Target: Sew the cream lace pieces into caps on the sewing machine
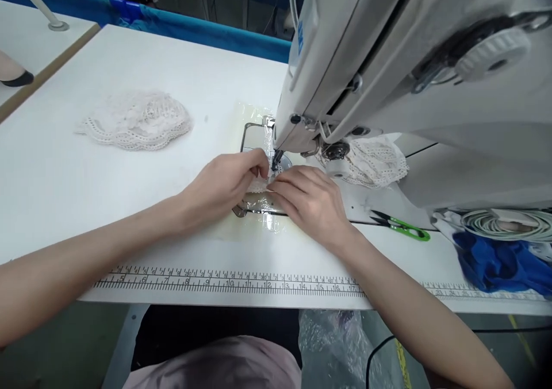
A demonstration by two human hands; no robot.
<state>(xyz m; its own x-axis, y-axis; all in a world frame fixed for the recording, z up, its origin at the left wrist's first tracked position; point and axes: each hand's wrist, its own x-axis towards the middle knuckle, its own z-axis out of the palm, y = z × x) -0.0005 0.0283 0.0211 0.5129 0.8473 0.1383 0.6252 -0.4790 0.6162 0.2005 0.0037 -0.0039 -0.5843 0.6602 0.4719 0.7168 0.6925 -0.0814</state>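
At the sewing machine's needle area, a small piece of white lace point(257, 186) lies under the presser foot point(276, 159). My left hand point(230, 179) is closed on it just left of the needle, with thumb and index finger pinched together. From the right, my right hand point(311, 200) holds the near edge of the same lace, its fingers pressed together and bent. The fingertips of both hands almost meet in front of the foot. Most of the lace is hidden beneath my fingers.
The sewing machine point(340, 61) looms over the right side. A lace pile point(138, 122) lies on the left, and more lace point(375, 162) sits behind the needle. Green-handled thread snips point(405, 228), blue cloth point(495, 262) and a coiled cord point(495, 222) are at right. A ruler tape point(241, 282) lines the front edge.
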